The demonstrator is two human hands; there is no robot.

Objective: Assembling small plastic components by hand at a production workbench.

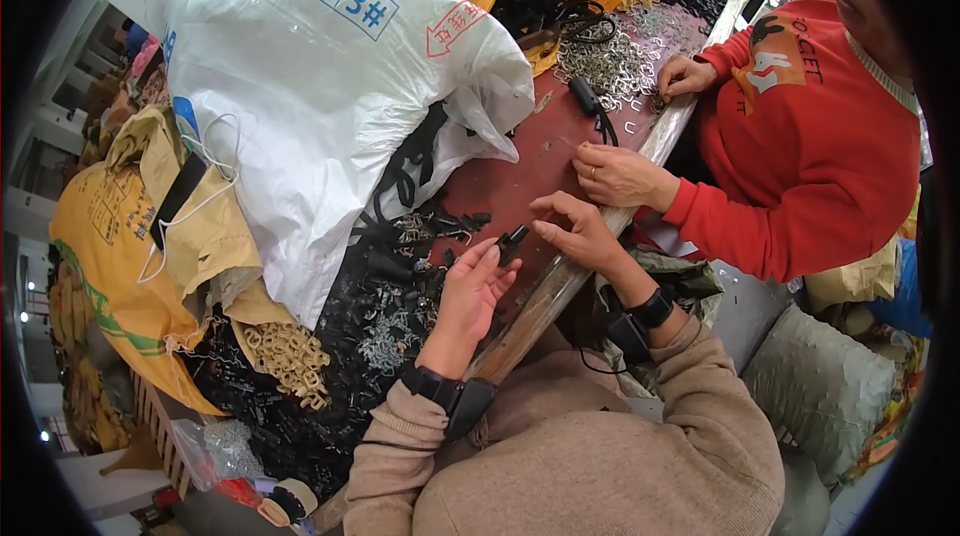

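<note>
My left hand (pixel 472 294) pinches a small black plastic piece (pixel 512 242) between thumb and fingers, above the table's wooden edge. My right hand (pixel 580 233) is just right of that piece, its thumb and forefinger apart, with nothing visible between them. Left of my left hand lies a heap of small black plastic parts (pixel 285 426). Small silvery metal pieces (pixel 385 341) are scattered in it, and a pile of beige ring-like parts (pixel 285 361) sits at its left side.
A big white sack (pixel 330 86) spills black straps onto the reddish tabletop (pixel 500 186). Opposite, a person in a red sweater (pixel 800 156) works near loose metal hooks (pixel 615 66) and a black corded piece (pixel 590 101). Yellow sacks (pixel 120 246) stand left, and the table's wooden edge (pixel 540 321) runs diagonally.
</note>
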